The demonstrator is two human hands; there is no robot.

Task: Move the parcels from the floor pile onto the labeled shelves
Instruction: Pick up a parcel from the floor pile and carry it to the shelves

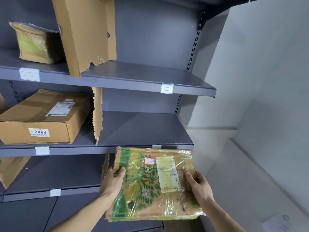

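Note:
I hold a flat cardboard parcel (pixel 150 185) with green leaf print, wrapped in clear tape, in front of the grey shelving. It bears a white shipping label and a small red-framed sticker on top. My left hand (pixel 115 180) grips its left edge, thumb on top. My right hand (pixel 199 183) grips its right side, fingers over the top face. The parcel's far edge is level with the front lip of the middle shelf (pixel 143 129), whose right bay lies bare behind it. The upper shelf (pixel 142 74) carries a white label tag (pixel 166 88) marked 01.
A brown box (pixel 41 118) numbered 0448 fills the middle shelf's left bay. Torn cardboard dividers (pixel 97 114) (pixel 87 30) split the shelves. A small taped parcel (pixel 35 42) sits upper left. A lower shelf (pixel 58 173) is below. A white wall (pixel 259 81) stands at right.

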